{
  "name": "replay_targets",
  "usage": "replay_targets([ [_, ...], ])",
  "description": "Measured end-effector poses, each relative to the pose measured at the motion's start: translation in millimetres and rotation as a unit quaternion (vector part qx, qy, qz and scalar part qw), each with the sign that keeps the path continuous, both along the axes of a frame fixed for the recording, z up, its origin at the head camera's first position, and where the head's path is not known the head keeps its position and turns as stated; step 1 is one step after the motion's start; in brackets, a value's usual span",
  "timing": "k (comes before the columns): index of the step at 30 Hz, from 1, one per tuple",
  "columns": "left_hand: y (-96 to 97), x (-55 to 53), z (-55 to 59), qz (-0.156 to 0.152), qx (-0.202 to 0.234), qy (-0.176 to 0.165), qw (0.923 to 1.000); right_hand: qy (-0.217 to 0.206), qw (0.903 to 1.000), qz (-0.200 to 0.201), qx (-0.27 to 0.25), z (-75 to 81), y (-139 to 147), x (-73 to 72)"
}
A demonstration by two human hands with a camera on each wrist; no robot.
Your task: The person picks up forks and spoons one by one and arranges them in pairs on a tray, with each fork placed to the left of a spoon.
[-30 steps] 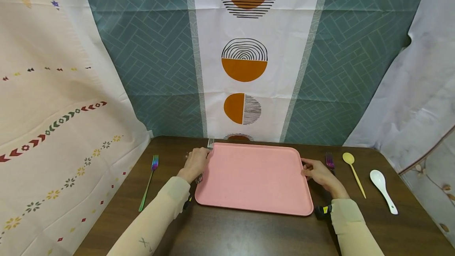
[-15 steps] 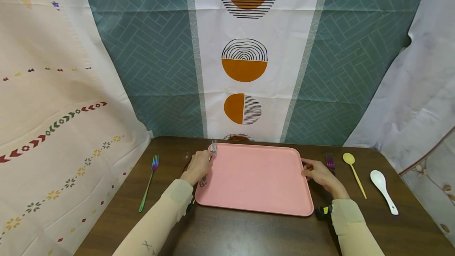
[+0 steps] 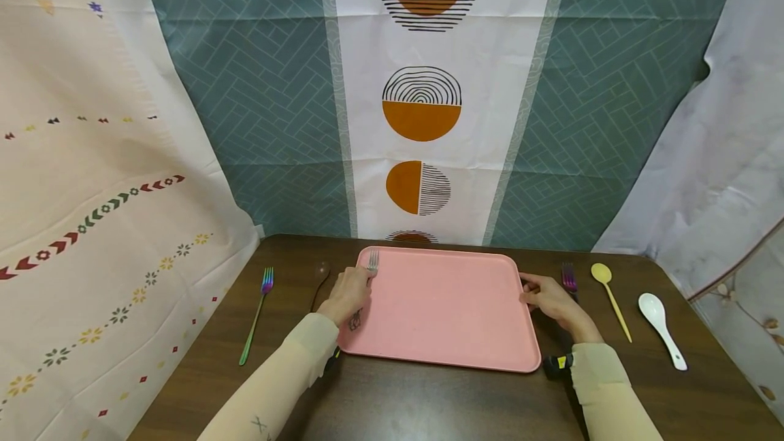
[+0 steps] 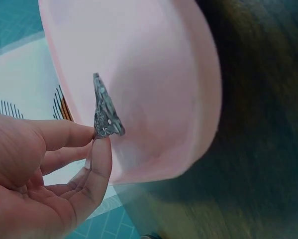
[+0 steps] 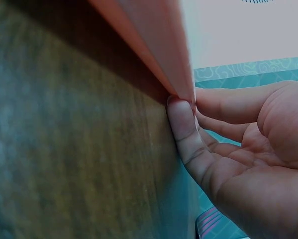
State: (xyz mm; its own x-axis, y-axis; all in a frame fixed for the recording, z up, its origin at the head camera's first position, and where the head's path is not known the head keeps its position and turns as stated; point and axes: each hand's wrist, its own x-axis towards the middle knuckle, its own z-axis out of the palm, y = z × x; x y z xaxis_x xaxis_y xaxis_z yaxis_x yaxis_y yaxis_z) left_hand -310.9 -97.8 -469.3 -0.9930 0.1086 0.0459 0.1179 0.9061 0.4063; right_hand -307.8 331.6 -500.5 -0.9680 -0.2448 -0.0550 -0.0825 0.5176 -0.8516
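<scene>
A pink rectangular tray (image 3: 437, 308) lies on the dark wooden table. Over its left side, my left hand (image 3: 346, 295) pinches a silver fork (image 3: 373, 261), tines pointing away from me. The fork's ornate handle end (image 4: 107, 110) sticks out past thumb and finger in the left wrist view, above the tray's surface; its middle is hidden by the hand. At the tray's right edge, my right hand (image 3: 551, 299) grips the rim, with a fingertip (image 5: 181, 117) against its underside in the right wrist view. Left of the left hand lies a dark-handled spoon (image 3: 321, 274), partly hidden.
A rainbow-coloured fork (image 3: 257, 315) lies at the table's left. On the right are a purple fork (image 3: 569, 278), partly behind the right hand, a yellow spoon (image 3: 611, 300) and a white spoon (image 3: 661, 329). Patterned cloth (image 3: 422, 121) hangs behind the table.
My left hand has carried the silver fork rightward and slightly nearer, from the tray's left edge to over the tray. The spoon at left has come into view. My right hand stays put.
</scene>
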Motion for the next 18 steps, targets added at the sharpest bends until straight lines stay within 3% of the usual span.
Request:
replay_targets([
  [18,4.1,0.3,-5.9,0.004,0.008,-0.023,0.9997,-0.001,1.0000,0.003,-0.006,0.7,1.3,0.2],
])
